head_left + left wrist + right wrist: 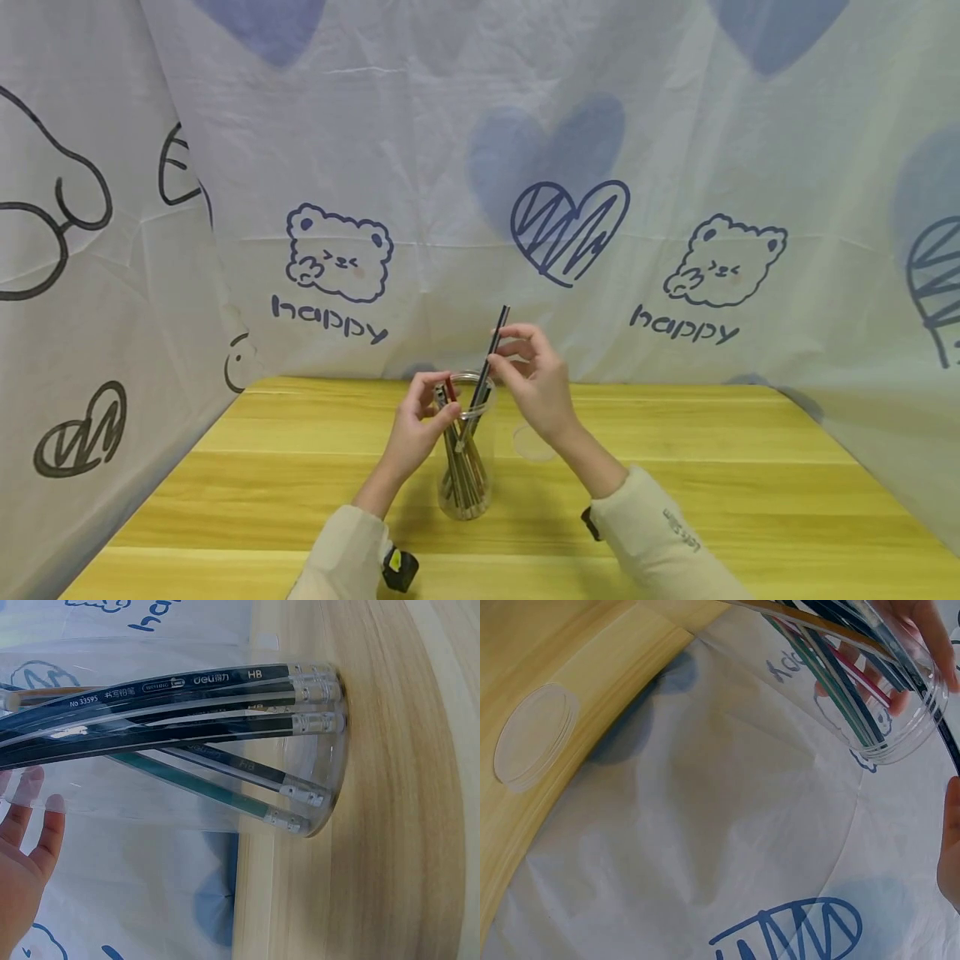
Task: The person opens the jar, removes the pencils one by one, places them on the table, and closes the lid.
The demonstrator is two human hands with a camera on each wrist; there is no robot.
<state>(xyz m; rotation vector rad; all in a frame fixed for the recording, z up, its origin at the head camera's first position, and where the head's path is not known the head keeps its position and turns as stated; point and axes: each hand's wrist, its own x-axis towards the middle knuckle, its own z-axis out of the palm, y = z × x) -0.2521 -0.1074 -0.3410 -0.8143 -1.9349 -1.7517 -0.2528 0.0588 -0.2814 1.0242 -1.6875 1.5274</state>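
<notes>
A clear plastic jar (487,479) stands on the table with several pencils (217,682) inside, their metal-banded eraser ends down at its bottom. Most are dark; green and red ones show among them in the right wrist view. My left hand (422,421) holds the jar near its rim, thumb and fingers on either side. Above the mouth, my right hand (536,383) pinches a dark pencil (502,321) between thumb and fingers. That pencil leans to the right, its lower part still within the jar. Only part of the right hand shows in its wrist view.
A round clear lid (536,739) lies on the wooden table (712,492), right of the jar. Behind the table hangs a white cloth (450,275) printed with bears and hearts, and another stretch of cloth (90,333) closes off the left side.
</notes>
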